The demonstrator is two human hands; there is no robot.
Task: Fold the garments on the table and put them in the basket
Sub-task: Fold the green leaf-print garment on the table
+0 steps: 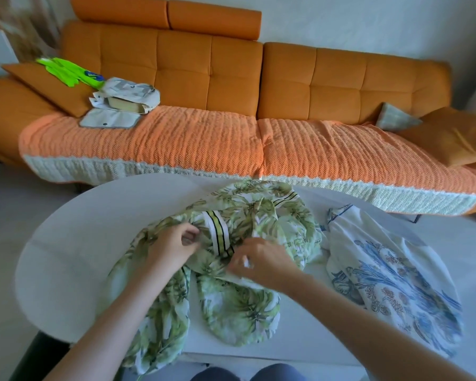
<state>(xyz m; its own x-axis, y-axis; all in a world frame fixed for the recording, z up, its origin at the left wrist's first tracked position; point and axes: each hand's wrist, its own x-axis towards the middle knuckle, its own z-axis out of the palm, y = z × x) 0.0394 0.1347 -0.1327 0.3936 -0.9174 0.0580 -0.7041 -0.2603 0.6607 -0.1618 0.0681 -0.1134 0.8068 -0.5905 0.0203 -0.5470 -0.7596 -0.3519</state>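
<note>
Right now the green leaf-print garment (239, 306) lies crumpled in the middle of the white table (74, 243), its lower part trailing over the near edge toward the person's lap. Both hands work at its centre, close together but not touching. The left hand (171, 246) has its fingers curled and pinches a bit of cloth just beside the striped band (217, 232), a white strip with yellow and black lines that looks like a waistband or trim. The right hand (261, 261) pinches the fabric at the lower end of that same band.

My guess is that the person is hunting for a firm edge to take hold of. A band like that gives a straight line from which the garment can be shaken out and laid flat, and nothing is folded yet. The thin cloth bunches easily, so it will probably need smoothing before any crease holds.

Just to the right, touching the green one, a second garment (396, 287) in white with a blue floral print lies loosely spread, untouched and apparently waiting its turn. I see no basket from here.

Beyond the table stands an orange sofa (286, 78) with a waffle-textured throw (176, 138) over its seat. A grey-white pouch (129, 96) and a neon green item (66, 71) sit at its left end, well apart from the work.
</note>
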